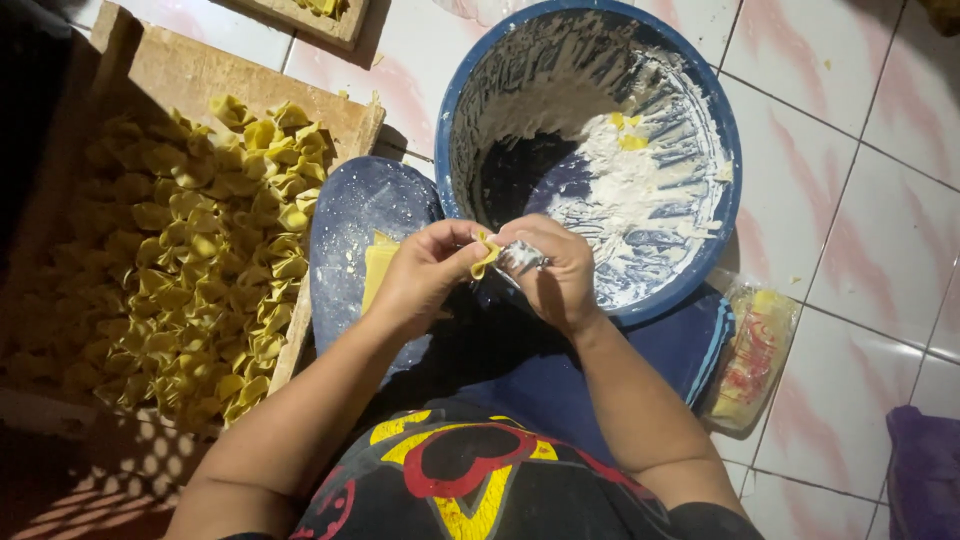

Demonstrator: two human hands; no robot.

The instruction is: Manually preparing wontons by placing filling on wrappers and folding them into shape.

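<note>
Pink-and-white floor tiles (880,230) lie under you, and you sit low among your work, with a blue basin (720,110) just ahead of your knees, its inner wall smeared with pale filling paste (630,190). Your left hand (425,275) and right hand (555,270) meet over the basin's near rim. Between them is one yellow dough wrapper (485,257), pinched at its fold: your left thumb and fingers close on one side of it, your right fingers curl tight on the other, and something pale and shiny, perhaps a small spoon, shows in the right fist, though you cannot tell for sure what it is.

You look to be mid-fold, sealing one filled piece. By the look of it, the next move calls for a firm squeeze along the edge so the filling stays in, then a release onto the heap.

That heap of folded dumplings (200,260) fills the wooden tray (170,75) at your left. A small stack of flat wrappers (378,268) rests on your flour-dusted blue trouser leg (350,215), just beside your left wrist. A clear plastic packet (750,355) lies on the tiles near your right elbow.
</note>
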